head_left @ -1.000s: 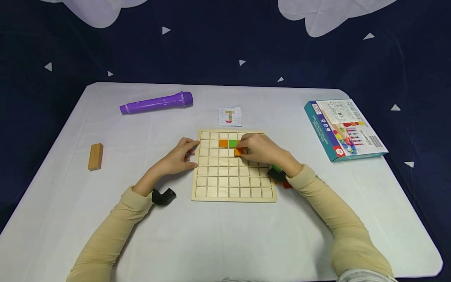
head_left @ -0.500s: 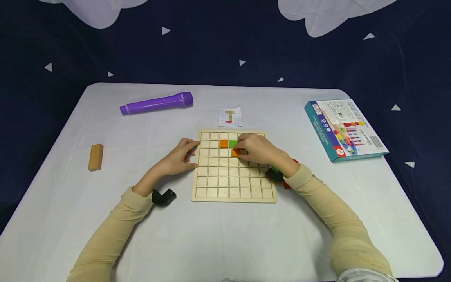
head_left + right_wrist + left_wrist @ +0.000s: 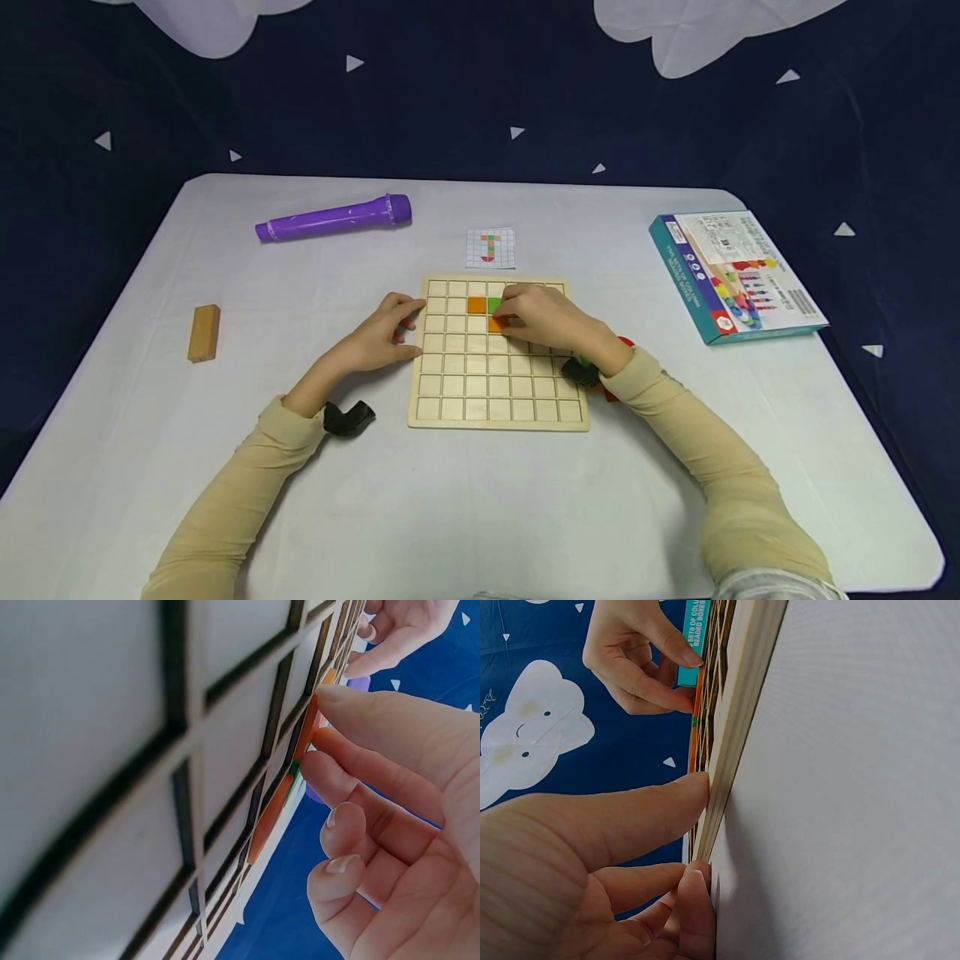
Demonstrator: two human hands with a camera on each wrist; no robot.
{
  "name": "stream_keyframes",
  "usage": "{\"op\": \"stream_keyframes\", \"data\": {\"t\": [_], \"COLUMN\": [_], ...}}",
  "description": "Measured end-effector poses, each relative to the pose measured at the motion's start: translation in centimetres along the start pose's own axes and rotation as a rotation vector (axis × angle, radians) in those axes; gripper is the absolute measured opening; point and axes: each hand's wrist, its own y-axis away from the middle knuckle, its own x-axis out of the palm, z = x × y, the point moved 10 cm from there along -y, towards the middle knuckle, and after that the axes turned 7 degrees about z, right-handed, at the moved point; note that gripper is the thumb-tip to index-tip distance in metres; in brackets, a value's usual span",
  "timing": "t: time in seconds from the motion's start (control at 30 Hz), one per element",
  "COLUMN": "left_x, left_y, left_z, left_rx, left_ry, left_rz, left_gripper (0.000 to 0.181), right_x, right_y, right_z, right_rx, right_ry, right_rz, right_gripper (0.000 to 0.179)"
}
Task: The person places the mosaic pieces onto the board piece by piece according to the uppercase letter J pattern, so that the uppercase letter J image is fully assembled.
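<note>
A wooden grid board (image 3: 457, 408) lies in the middle of the table. My left hand (image 3: 375, 333) rests at its left edge, thumb and index finger spread apart and touching the side. Between thumb and fingers of my right hand (image 3: 547, 318) I pinch a square orange tile (image 3: 496, 325), low over the third row of cells. Just behind it sits a green tile (image 3: 493, 305), partly covered by my fingers. Left of the green one is another orange tile (image 3: 477, 306). In the right wrist view a further orange tile (image 3: 270, 817) shows in the grid beyond my fingertips.
Behind the board lies a pattern card (image 3: 491, 248) with a coloured J shape. A purple toy microphone (image 3: 337, 220) is at the back left, a wooden block (image 3: 204, 333) at the left, a boxed set (image 3: 738, 275) at the right. Loose red tiles (image 3: 611, 396) peek from under my right wrist.
My right hand has slid slightly left with the orange tile, bringing it under the green one. The left hand stays at the board's edge.
</note>
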Motion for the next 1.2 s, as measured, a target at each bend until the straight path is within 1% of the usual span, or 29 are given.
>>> {"op": "stream_keyframes", "data": {"t": [0.17,0.3,0.57,0.77,1.03,1.2], "left_x": [0.0,0.0,-0.1,-0.1,-0.1,-0.1], "left_y": [0.0,0.1,0.1,0.0,0.0,0.0], "left_z": [-0.1,-0.2,-0.2,-0.2,-0.1,-0.1], "left_rx": [-0.004,-0.003,-0.005,-0.005,-0.007,-0.007], "left_ry": [-0.003,-0.007,-0.005,-0.007,-0.005,0.001], "left_rz": [0.001,0.003,0.004,0.005,0.005,0.007], "left_gripper": [0.073,0.073,0.073,0.073,0.073,0.073], "right_x": [-0.1,-0.4,-1.3,-1.8,-2.1,-2.0], "right_y": [0.2,0.7,2.7,4.3,6.1,7.2], "right_z": [0.1,0.0,-0.2,-0.7,-1.7,-2.2], "right_rx": [-0.005,0.013,0.024,0.051,0.1,0.12], "right_ry": [-0.005,-0.001,-0.002,-0.017,-0.033,-0.035], "right_rz": [-0.01,-0.016,-0.055,-0.078,-0.114,-0.122], "right_gripper": [0.014,0.014,0.019,0.018,0.018,0.019]}}
